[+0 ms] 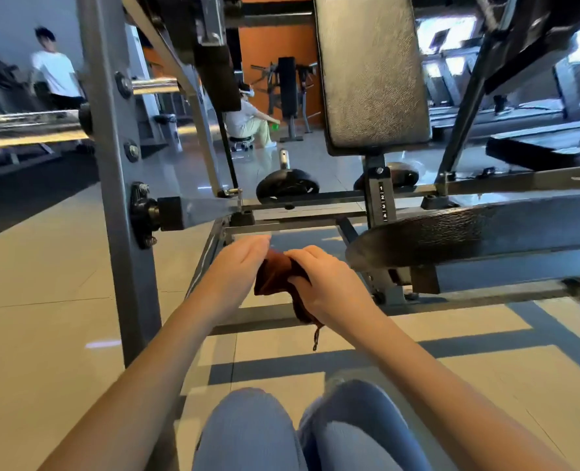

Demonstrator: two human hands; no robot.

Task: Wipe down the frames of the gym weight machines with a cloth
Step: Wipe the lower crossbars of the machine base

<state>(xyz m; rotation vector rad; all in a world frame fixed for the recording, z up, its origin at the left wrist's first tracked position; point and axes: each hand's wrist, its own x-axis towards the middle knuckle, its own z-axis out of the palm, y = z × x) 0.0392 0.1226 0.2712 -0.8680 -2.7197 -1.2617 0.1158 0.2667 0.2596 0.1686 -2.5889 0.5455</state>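
Cloth (275, 271) sits bunched between 2 hands above the lower frame rail (248, 319), right hand (326, 287) gripping it, left hand (237, 266) flat-fingered against its 9 o'clock side; advised: refold to a clean face, then wipe the upright post (118, 266) at 9 o'clock along its full length.

Both bare forearms (139, 368) reach forward and converge, so the hands meet at centre. The left hand (237, 263) stands on edge, fingers straight and together, their inner side against the brown cloth (275, 273). The right hand (326, 280), knuckles up, curls its fingers round that cloth.
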